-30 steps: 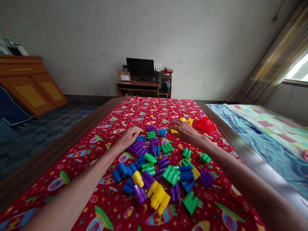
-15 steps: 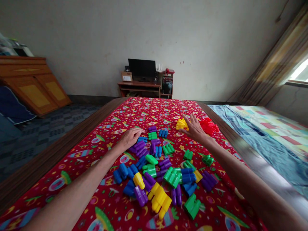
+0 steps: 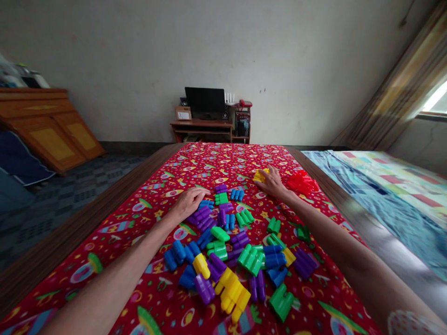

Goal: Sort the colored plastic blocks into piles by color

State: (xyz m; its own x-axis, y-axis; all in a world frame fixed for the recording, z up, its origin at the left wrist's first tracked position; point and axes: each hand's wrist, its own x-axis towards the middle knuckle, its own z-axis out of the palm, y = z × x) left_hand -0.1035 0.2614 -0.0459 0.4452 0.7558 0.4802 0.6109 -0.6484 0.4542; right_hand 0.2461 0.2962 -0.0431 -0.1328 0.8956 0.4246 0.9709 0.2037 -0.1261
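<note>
Yellow plastic blocks (image 3: 259, 177), bunched and partly hidden from my camera, lying beyond a loose, partly overlapping scatter of multicoloured blocks (image 3: 252, 259).

Landmark: the cluster of small, ridged yellow plastic blocks (image 3: 260, 176). Right grip, a bare hand (image 3: 274, 184), at its near right side, seemingly in contact; back of hand up, thumb on the near side, fingers towards the far side, thumb and fingers parted. Firmness of hold unclear. Right arm, bare (image 3: 328, 232), slants back from the cluster, nearer and to its right; wrist nearly straight. Pale, dotted sleeve edge (image 3: 415, 323) high on that arm. Left grip, a bare hand (image 3: 188, 203), well left of the cluster, slightly nearer; fingers loosely bent, undersides hidden. Left arm, bare (image 3: 129, 260), farther left and nearer.
</note>
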